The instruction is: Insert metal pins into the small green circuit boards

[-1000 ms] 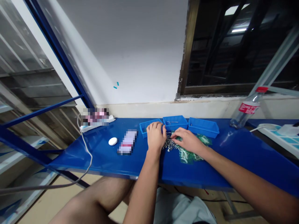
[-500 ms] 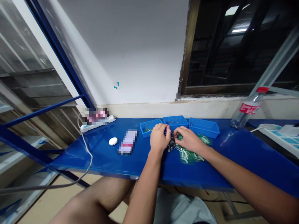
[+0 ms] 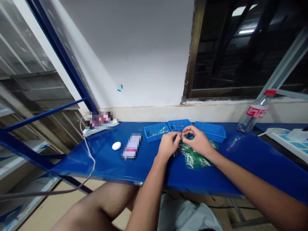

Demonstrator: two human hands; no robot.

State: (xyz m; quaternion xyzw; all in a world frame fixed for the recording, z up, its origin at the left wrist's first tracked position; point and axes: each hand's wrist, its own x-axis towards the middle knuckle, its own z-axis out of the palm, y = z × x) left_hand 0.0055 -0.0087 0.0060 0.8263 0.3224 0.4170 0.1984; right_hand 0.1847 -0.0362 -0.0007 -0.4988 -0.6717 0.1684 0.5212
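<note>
Three rectangular blue plastic bins [image 3: 210,132] stand in a row. Two bare hands [image 3: 168,145] are over the table. The long silver metal screws [image 3: 176,153] and clear green plastic packets [image 3: 192,160] are several of each, too heaped to count. There is one clear plastic bottle with a red cap [image 3: 255,112], one white oval case [image 3: 116,146] and two white power strips [image 3: 100,129], one left, one right.

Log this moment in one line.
left hand, right hand: fingertips close together | nearby: metal pieces, green packets | beyond: three blue trays
</note>
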